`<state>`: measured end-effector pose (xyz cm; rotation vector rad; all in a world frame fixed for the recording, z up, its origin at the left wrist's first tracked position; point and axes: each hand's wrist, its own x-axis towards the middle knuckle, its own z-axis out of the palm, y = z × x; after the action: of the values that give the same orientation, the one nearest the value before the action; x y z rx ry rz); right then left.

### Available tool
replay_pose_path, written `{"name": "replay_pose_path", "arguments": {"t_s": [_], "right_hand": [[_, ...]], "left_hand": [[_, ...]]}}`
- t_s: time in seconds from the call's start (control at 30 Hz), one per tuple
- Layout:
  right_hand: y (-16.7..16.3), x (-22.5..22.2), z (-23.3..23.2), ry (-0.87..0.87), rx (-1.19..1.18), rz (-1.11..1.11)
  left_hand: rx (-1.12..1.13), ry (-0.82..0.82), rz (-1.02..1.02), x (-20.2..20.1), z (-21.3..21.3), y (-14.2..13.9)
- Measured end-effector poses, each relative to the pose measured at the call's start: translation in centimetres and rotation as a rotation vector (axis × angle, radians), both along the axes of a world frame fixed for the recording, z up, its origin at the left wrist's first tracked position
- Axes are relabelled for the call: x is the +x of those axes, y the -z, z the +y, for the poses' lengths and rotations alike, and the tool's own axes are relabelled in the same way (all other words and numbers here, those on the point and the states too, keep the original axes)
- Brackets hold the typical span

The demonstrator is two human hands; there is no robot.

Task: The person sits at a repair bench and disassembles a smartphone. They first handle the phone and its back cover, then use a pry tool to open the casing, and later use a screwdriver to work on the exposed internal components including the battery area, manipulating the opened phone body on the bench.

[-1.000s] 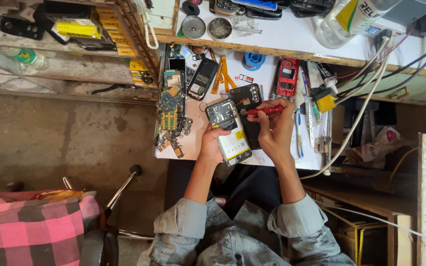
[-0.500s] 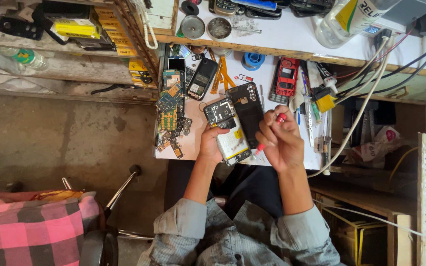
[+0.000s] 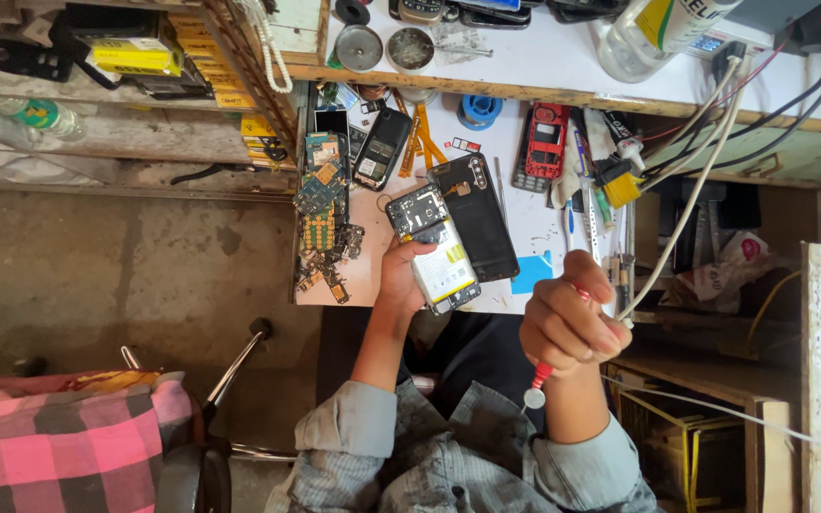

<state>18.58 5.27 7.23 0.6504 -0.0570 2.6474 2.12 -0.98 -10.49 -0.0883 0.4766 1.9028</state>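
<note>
The left hand (image 3: 401,280) is gripping an opened phone (image 3: 432,249) — fingers clamped along its edge — over the white bench (image 3: 544,204). At four o'clock from it, the right hand (image 3: 567,321) is closing in a fist around a red-handled tool (image 3: 542,372). A black back cover (image 3: 480,217) is lying at the phone's one o'clock.

White cables (image 3: 686,204) and scattered circuit boards (image 3: 320,223) flank the bench.

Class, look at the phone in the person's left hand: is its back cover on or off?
Off: the opened smartphone shows bare circuit board and battery; a black back cover lies beside it.
</note>
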Motion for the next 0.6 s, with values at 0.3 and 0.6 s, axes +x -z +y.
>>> {"name": "replay_pose_path", "arguments": {"t_s": [0.3,0.6], "right_hand": [[-0.7,-0.41,0.24,-0.099,0.018,0.137],[-0.8,-0.39,0.23,-0.097,-0.004,0.135]], "left_hand": [[-0.032,0.01,0.025,-0.11,-0.05,-0.11],[-0.021,0.012,0.017,-0.22,-0.16,-0.11]]}}
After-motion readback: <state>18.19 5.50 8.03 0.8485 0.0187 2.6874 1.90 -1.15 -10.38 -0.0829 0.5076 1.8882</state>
